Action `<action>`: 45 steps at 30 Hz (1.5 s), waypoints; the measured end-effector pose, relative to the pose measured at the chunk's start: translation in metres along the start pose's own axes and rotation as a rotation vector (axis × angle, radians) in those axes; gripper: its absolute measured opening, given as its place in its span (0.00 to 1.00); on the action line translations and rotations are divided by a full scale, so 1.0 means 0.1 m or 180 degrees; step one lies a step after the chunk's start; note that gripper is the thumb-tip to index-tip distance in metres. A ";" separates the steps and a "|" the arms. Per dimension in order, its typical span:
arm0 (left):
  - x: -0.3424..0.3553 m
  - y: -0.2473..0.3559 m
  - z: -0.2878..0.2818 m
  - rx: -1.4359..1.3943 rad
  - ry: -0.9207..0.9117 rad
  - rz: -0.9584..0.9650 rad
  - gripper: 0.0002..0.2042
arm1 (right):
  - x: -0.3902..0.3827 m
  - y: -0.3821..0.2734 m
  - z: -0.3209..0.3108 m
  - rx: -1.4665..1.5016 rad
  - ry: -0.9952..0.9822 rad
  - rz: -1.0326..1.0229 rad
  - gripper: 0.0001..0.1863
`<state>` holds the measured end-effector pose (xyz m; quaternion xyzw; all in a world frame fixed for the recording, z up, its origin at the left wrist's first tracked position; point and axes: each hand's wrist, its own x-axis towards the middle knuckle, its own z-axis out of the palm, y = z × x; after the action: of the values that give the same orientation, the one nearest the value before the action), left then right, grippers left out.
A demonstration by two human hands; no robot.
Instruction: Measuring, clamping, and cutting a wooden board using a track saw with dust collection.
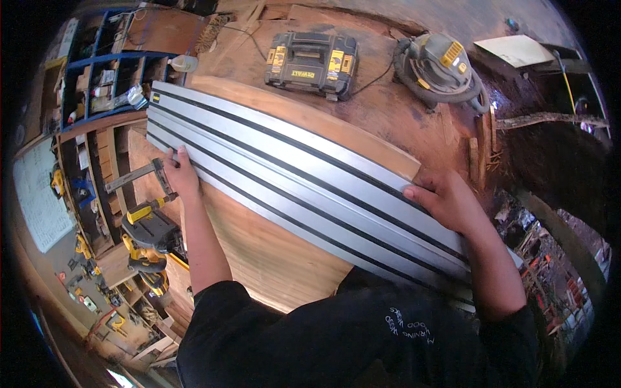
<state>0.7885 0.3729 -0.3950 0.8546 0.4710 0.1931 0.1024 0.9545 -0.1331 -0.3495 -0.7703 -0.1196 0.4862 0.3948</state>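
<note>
A long silver guide rail (278, 167) with black strips lies slantwise across a wooden board (272, 242). My left hand (180, 176) is at the rail's near edge toward its left end, fingertips on the metal. Right beside that hand stands a bar clamp (157, 173) with a yellow and black handle; the hand covers part of it, and I cannot tell if they touch. My right hand (443, 199) grips the far edge toward the right end, thumb on top and the other fingers partly hidden.
Behind the rail are a black and yellow tool case (310, 64) and a round vacuum (443, 64) with a hose. Blue-edged shelves (103, 61) stand at the left, a white plastic bottle (184, 63) near them. Yellow and black power tools (143, 255) sit below the clamp.
</note>
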 end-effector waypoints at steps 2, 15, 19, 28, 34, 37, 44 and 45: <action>0.00 0.01 0.00 -0.0355 -0.0098 -0.0079 0.29 | 0.01 0.02 0.00 0.0122 -0.0017 -0.0044 0.16; 0.03 -0.04 0.02 -0.0413 -0.0268 -0.0122 0.30 | 0.08 0.12 -0.01 -0.0094 0.0045 -0.0405 0.17; 0.09 -0.16 0.05 -0.0320 -0.0321 -0.0089 0.30 | 0.07 0.10 -0.04 -0.0107 0.0022 -0.0411 0.17; 0.05 -0.07 0.04 -0.0646 -0.0209 0.0442 0.22 | 0.12 0.13 -0.05 -0.0228 -0.0066 -0.0369 0.18; 0.07 -0.08 0.03 -0.0047 -0.0102 0.0752 0.16 | 0.13 0.14 -0.06 -0.0183 -0.0090 -0.0708 0.17; 0.06 -0.04 -0.04 0.0247 -0.0051 0.1009 0.18 | 0.10 0.05 -0.05 -0.0068 -0.0245 0.0037 0.16; 0.02 0.36 -0.30 0.1275 -0.1044 0.1022 0.44 | 0.09 -0.01 -0.06 -0.0105 -0.0071 -0.0218 0.15; 0.03 0.42 -0.34 0.1289 -0.1092 0.0978 0.44 | 0.09 -0.01 -0.05 -0.0058 -0.0065 -0.0265 0.14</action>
<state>0.8076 0.3524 -0.3490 0.9390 0.3410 -0.0387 -0.0224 0.9637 -0.1302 -0.3534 -0.7632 -0.1600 0.4761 0.4064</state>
